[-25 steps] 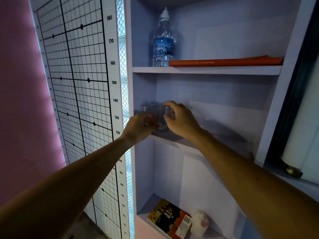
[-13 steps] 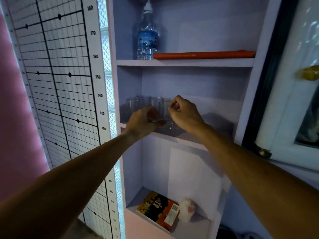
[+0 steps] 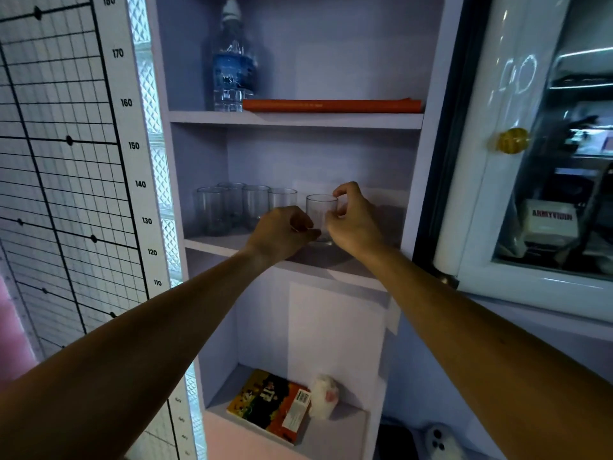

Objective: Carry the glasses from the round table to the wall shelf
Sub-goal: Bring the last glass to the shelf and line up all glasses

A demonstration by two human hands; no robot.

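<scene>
The wall shelf [image 3: 212, 244] has a middle board with a row of several clear glasses [image 3: 212, 210] standing at its left end. One more clear glass [image 3: 320, 212] stands upright just right of that row. My right hand [image 3: 351, 224] grips this glass by its rim and right side. My left hand [image 3: 282, 232] is curled against its lower left side, with the fingertips at its base. The left hand hides the bottom of the neighbouring glass [image 3: 282, 198].
On the upper board stand a water bottle [image 3: 234, 71] and a flat orange roll [image 3: 331, 105]. The bottom board holds a colourful box [image 3: 268, 405] and a small white bundle [image 3: 323, 396]. A height chart [image 3: 66, 161] is at left and a glass-fronted door [image 3: 530, 161] at right.
Both hands have moved right along the middle board with the glass between them. The row of glasses at the left end now shows in full.
</scene>
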